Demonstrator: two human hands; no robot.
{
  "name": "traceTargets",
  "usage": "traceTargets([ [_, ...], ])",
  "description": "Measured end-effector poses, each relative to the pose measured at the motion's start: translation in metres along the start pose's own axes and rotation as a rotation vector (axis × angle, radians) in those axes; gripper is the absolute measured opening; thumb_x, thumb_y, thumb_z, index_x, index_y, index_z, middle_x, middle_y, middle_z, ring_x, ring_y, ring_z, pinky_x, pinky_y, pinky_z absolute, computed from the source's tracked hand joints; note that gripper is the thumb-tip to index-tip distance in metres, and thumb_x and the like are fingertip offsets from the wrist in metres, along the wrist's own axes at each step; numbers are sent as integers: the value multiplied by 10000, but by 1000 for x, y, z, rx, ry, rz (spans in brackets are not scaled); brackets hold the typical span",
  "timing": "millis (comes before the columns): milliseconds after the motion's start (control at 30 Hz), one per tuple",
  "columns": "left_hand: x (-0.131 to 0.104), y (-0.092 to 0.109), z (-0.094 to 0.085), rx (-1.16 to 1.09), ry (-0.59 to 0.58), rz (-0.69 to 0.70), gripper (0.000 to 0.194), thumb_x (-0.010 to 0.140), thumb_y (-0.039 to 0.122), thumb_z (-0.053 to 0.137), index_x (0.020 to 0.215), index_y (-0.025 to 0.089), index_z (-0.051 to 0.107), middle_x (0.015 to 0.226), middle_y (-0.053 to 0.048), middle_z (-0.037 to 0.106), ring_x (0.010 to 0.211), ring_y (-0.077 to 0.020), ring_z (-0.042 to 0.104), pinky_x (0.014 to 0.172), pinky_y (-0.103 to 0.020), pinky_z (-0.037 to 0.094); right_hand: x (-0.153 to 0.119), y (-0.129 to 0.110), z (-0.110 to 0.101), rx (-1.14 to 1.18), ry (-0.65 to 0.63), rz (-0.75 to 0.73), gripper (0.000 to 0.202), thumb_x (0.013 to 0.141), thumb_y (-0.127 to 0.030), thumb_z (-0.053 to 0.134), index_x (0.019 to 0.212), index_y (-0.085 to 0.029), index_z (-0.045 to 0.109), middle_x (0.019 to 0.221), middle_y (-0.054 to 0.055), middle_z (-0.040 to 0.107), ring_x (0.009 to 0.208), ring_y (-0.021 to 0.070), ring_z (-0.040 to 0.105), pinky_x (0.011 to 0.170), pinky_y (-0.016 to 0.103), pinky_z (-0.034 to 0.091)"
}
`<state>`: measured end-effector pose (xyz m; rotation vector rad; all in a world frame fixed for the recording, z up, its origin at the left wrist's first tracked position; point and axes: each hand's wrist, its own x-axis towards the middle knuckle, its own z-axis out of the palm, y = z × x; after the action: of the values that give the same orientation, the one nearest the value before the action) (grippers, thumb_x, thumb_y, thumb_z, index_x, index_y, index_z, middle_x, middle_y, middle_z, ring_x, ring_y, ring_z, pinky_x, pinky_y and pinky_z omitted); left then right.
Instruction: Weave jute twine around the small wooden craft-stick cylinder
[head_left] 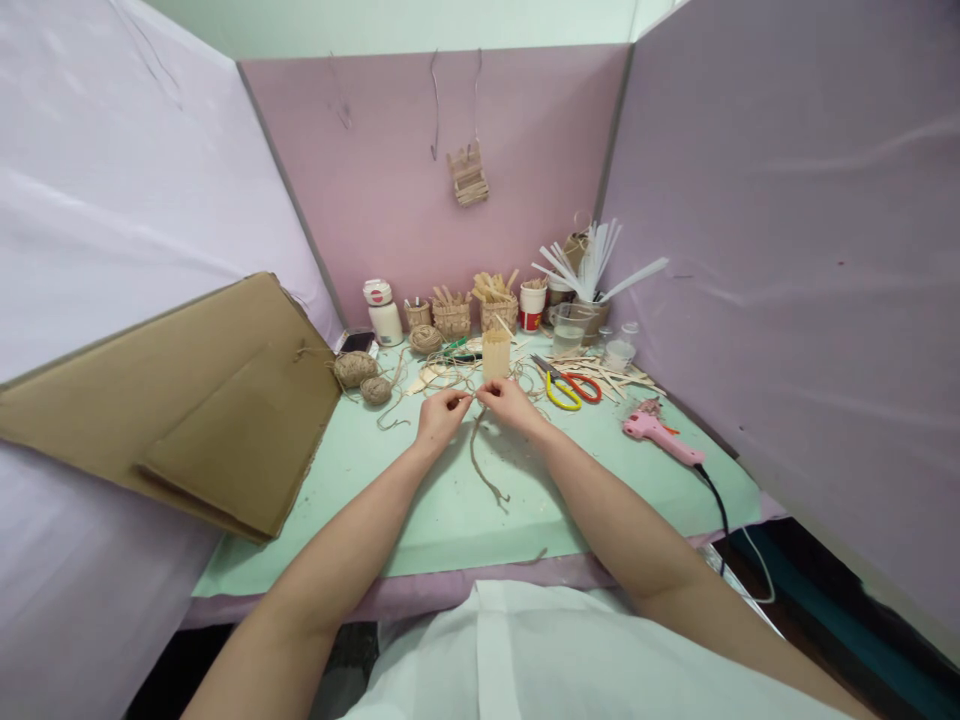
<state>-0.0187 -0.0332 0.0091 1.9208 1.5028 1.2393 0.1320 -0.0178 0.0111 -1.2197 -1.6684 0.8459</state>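
Note:
Close together over the middle of the table, my left hand (444, 414) and my right hand (508, 404) each pinch a length of brown twine (475, 452). The twine's loose part hangs below my fingers and curves down onto the green tabletop, with a frayed end. Just behind my right hand stands a small holder of pale wooden sticks (496, 354), upright. Tangled strands of twine lie around it. Scissors with yellow handles (562, 388) and a pair with red handles (583, 386) lie to the right of my right hand.
Twine balls (356, 370) sit at the left, near leaning cardboard (217, 420). A pink glue gun (663, 438) with a black cord lies at the right. Behind are a white bottle (384, 312), stick-filled baskets (499, 316), a red cup (532, 306) and scattered wooden sticks (615, 376).

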Motion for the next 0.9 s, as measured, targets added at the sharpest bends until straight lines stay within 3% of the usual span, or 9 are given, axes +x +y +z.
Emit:
traceTargets([
  [233, -1, 2, 0, -13, -5, 11, 231, 740, 327, 568, 807, 157, 709, 740, -39, 686, 665, -143, 573, 627, -241, 422, -2, -1, 0, 39, -33, 2, 244, 714, -364, 525, 694, -140, 618, 606, -10, 559, 650, 122, 500, 678, 251, 377],
  [500, 1, -1, 0, 92, -49, 113, 176, 743, 263, 565, 806, 186, 710, 795, -41, 677, 738, -151, 567, 711, -262, 431, 0, 2, 2, -46, -39, -70, 164, 732, -274, 510, 671, -145, 590, 622, -10, 548, 618, 116, 483, 586, 223, 346],
  [733, 4, -5, 0, -31, -121, 42, 181, 752, 235, 560, 853, 179, 699, 846, -39, 692, 778, -160, 597, 736, -269, 441, -2, -2, -1, -97, -106, -102, 212, 775, -312, 481, 672, -147, 566, 608, -20, 525, 607, 109, 449, 585, 216, 327],
  [900, 4, -3, -3, 98, -128, 106, 157, 743, 207, 577, 819, 189, 713, 823, -42, 693, 782, -166, 586, 743, -267, 426, -3, -3, -3, -243, -152, -153, 226, 805, -293, 457, 651, -150, 538, 617, -21, 534, 620, 106, 445, 654, 230, 315],
])
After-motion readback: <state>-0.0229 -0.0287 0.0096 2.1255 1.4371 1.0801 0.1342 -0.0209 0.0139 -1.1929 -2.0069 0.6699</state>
